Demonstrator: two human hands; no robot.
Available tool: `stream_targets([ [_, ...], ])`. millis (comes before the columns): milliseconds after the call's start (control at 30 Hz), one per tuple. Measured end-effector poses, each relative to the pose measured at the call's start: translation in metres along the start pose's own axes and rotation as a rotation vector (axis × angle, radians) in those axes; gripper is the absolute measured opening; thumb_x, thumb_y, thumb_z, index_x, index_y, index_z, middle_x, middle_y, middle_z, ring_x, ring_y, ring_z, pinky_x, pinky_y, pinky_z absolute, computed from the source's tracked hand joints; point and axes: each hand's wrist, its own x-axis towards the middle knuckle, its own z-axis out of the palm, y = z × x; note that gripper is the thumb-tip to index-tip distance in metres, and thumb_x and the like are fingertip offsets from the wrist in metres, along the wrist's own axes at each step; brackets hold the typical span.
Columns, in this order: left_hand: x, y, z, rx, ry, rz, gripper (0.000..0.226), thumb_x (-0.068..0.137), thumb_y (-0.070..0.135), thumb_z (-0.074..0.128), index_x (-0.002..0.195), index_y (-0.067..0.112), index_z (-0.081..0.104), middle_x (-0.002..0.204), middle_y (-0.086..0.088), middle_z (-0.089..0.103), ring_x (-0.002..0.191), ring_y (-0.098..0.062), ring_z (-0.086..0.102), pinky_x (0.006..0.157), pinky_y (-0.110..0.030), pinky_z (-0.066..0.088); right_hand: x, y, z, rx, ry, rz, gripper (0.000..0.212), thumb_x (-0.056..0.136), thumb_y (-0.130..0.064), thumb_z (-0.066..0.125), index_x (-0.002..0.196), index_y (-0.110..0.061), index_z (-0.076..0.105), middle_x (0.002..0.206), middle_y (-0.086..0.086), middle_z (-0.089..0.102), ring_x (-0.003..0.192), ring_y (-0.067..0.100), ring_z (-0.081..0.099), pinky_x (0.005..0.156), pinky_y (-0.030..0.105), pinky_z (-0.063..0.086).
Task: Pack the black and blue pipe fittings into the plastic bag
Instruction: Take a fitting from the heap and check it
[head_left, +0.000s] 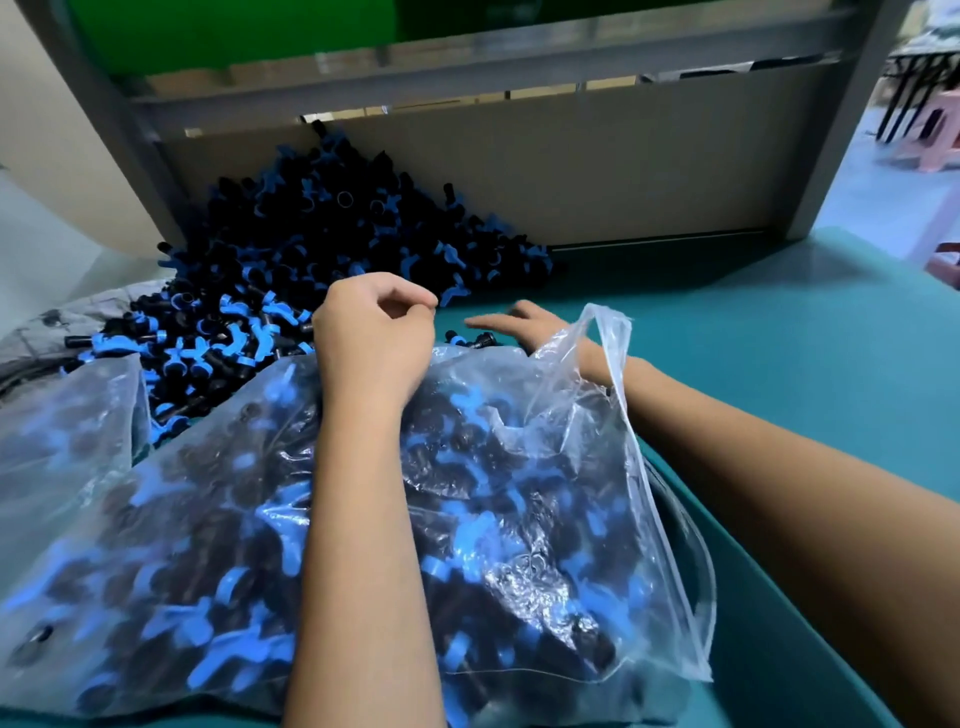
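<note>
Plastic bag (519, 519), full of fittings, lying at near worktop (779, 312) edge. L hand (371, 338) hovering over bag mouth, fingers curled, holding nothing visible. R hand (524, 327) reaching flat, fingers straight, blurred. Loose fittings pile (332, 234) sitting at far-left edge against cardboard (623, 171).

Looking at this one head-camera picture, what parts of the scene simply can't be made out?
- Right hand: motion-blurred, its wrist behind the plastic bag flap; its grip is unclear.
- Left hand: fingers curled, anything pinched is too small to see.
- Bagged fittings: hazy through the film, uncountable.
- Second bag: cut off by the left edge.
- Loose fittings pile: depth hidden.
</note>
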Motion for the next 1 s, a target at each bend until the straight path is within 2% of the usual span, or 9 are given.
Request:
stream_targets([
  [100, 0.001, -0.002, 0.001, -0.001, -0.002, -0.008, 0.029, 0.083, 0.007, 0.062, 0.075, 0.031, 0.078, 0.076, 0.015, 0.075, 0.077, 0.001, 0.069, 0.078, -0.027, 0.058, 0.032, -0.007, 0.011, -0.370, -0.222, -0.072, 0.069, 0.094, -0.052, 0.057, 0.155, -0.046, 0.025, 0.163, 0.007, 0.020, 0.141, 0.035, 0.030, 0.116, 0.052, 0.027],
  [200, 0.001, -0.004, 0.001, -0.010, -0.003, -0.013, 0.031, 0.083, 0.006, 0.061, 0.075, 0.030, 0.078, 0.076, 0.012, 0.075, 0.078, -0.002, 0.069, 0.078, -0.027, 0.058, 0.043, -0.005, 0.023, -0.516, -0.229, -0.068, 0.053, 0.097, -0.047, 0.054, 0.147, -0.037, 0.040, 0.143, 0.008, 0.047, 0.132, 0.033, 0.043, 0.108, 0.049, 0.034],
  [333, 0.000, -0.004, 0.001, -0.013, -0.014, 0.005, 0.030, 0.083, 0.007, 0.061, 0.076, 0.030, 0.078, 0.076, 0.013, 0.076, 0.079, -0.003, 0.070, 0.080, -0.029, 0.059, 0.007, 0.011, 0.016, -0.044, 0.140, 0.149, 0.032, 0.087, -0.041, 0.064, 0.111, -0.030, 0.047, 0.090, 0.001, 0.054, 0.086, 0.027, 0.055, 0.081, 0.039, 0.049],
  [433, -0.001, 0.000, 0.004, -0.027, -0.051, 0.070, 0.027, 0.084, 0.007, 0.062, 0.079, 0.028, 0.079, 0.077, 0.012, 0.076, 0.079, -0.003, 0.070, 0.084, -0.030, 0.060, -0.036, 0.006, -0.010, 0.722, 0.491, 0.239, 0.020, 0.097, -0.013, 0.058, 0.108, -0.024, 0.046, 0.094, 0.005, 0.067, 0.076, 0.021, 0.062, 0.064, 0.033, 0.051],
  [533, -0.004, 0.010, 0.013, -0.086, -0.134, 0.126, 0.021, 0.087, 0.008, 0.068, 0.084, 0.025, 0.080, 0.078, 0.009, 0.076, 0.080, -0.009, 0.072, 0.085, -0.036, 0.061, -0.074, -0.013, -0.046, 1.195, 0.608, 0.215, 0.015, 0.104, -0.015, 0.053, 0.108, -0.016, 0.039, 0.106, 0.013, 0.075, 0.093, 0.027, 0.075, 0.067, 0.035, 0.055],
  [667, -0.017, 0.028, 0.035, -0.255, -0.298, 0.100, 0.004, 0.092, 0.014, 0.076, 0.095, 0.013, 0.078, 0.086, -0.009, 0.078, 0.084, -0.029, 0.076, 0.087, -0.047, 0.062, -0.118, -0.032, -0.075, 1.298, 0.539, 0.036, 0.005, 0.099, -0.018, 0.058, 0.099, -0.013, 0.059, 0.094, 0.010, 0.075, 0.083, 0.023, 0.073, 0.074, 0.036, 0.051],
  [767, -0.030, 0.040, 0.050, -0.414, -0.380, 0.073, 0.007, 0.096, 0.008, 0.071, 0.093, 0.012, 0.076, 0.089, -0.017, 0.076, 0.080, -0.022, 0.074, 0.075, -0.034, 0.064, -0.132, -0.042, -0.084, 1.264, 0.601, 0.000, 0.008, 0.090, -0.021, 0.066, 0.094, -0.014, 0.064, 0.089, 0.010, 0.067, 0.073, 0.022, 0.066, 0.068, 0.031, 0.055],
  [867, -0.035, 0.046, 0.054, -0.550, -0.437, 0.030, 0.006, 0.093, 0.001, 0.073, 0.092, 0.006, 0.078, 0.088, -0.016, 0.076, 0.081, -0.018, 0.071, 0.073, -0.026, 0.062, -0.139, -0.041, -0.086, 1.188, 0.670, 0.039, 0.013, 0.084, -0.020, 0.072, 0.093, -0.013, 0.066, 0.095, 0.019, 0.066, 0.083, 0.028, 0.062, 0.082, 0.046, 0.054],
  [1000, -0.038, 0.045, 0.059, -0.546, -0.454, 0.008, 0.016, 0.085, -0.001, 0.080, 0.099, -0.003, 0.076, 0.095, -0.024, 0.076, 0.084, -0.024, 0.072, 0.083, -0.036, 0.064, -0.138, -0.043, -0.078, 1.137, 0.686, 0.059, 0.017, 0.077, -0.021, 0.083, 0.089, -0.014, 0.074, 0.089, 0.017, 0.074, 0.081, 0.033, 0.063, 0.080, 0.056, 0.049],
])
